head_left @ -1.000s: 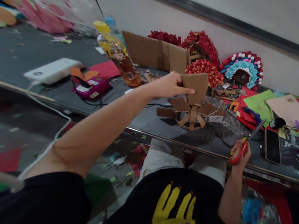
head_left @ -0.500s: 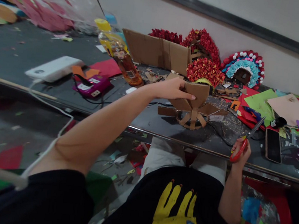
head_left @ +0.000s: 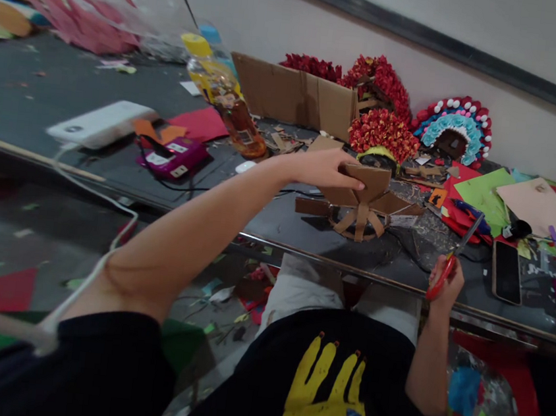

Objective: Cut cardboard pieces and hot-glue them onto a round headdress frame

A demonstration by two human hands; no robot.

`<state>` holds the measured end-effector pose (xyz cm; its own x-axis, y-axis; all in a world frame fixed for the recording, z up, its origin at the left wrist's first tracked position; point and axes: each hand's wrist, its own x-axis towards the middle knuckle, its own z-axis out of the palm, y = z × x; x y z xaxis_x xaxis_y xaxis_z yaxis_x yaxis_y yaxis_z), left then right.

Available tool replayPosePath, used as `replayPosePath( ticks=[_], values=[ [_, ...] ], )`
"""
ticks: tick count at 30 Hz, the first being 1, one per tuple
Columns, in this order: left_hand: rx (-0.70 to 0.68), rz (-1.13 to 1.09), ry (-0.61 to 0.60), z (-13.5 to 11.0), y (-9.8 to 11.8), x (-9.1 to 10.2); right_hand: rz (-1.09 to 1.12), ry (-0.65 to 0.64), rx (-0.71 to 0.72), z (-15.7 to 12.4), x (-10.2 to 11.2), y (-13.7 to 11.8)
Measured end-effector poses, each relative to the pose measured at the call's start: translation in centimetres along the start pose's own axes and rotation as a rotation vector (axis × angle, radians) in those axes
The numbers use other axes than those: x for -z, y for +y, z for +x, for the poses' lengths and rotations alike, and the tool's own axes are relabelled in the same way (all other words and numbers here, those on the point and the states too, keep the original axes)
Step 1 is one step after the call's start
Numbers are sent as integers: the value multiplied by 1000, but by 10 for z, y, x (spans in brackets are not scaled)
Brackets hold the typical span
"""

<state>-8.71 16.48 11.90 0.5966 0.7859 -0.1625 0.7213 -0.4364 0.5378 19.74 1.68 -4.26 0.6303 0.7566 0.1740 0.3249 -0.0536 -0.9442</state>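
My left hand (head_left: 329, 168) reaches across the dark table and is closed on the upper flap of a cardboard frame (head_left: 362, 218). This frame has cardboard strips fanning over a round base, with flat panels sticking out around it. Part of the flap is hidden behind my fingers. At the table's front edge, my right hand (head_left: 450, 287) is wrapped round the red handles of a pair of scissors (head_left: 443, 278), whose blades point up and away to the right. Behind the frame sits a headpiece of red-orange petals (head_left: 384, 133) with a yellow band.
A tilted bottle (head_left: 229, 107), a purple power strip (head_left: 174, 157) and a white power bank (head_left: 100, 124) lie to the left. On the right are a phone (head_left: 507, 272), coloured paper (head_left: 488, 197) and a blue glue gun (head_left: 473, 214). A cardboard sheet (head_left: 294, 94) stands behind.
My left hand keeps its hold on the cardboard frame, almost unmoved. The scissors in my right hand have tipped slightly, with their blades swinging a little left.
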Motion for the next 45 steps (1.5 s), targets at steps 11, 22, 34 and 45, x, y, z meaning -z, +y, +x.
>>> replayPosePath(
  ticks=[11,22,34,45],
  values=[
    [-20,77,-14,0,1,2,-66,-26,-13,-1,1,-3],
    [-69,-33,142,3,-1,4,-147,-206,68,-4,7,-16],
    [-187,-352,498,-10,39,18,-441,-945,259,-15,5,-73],
    [-202,-405,542,-20,64,1,-301,-1062,320,-15,-6,-93]
  ],
)
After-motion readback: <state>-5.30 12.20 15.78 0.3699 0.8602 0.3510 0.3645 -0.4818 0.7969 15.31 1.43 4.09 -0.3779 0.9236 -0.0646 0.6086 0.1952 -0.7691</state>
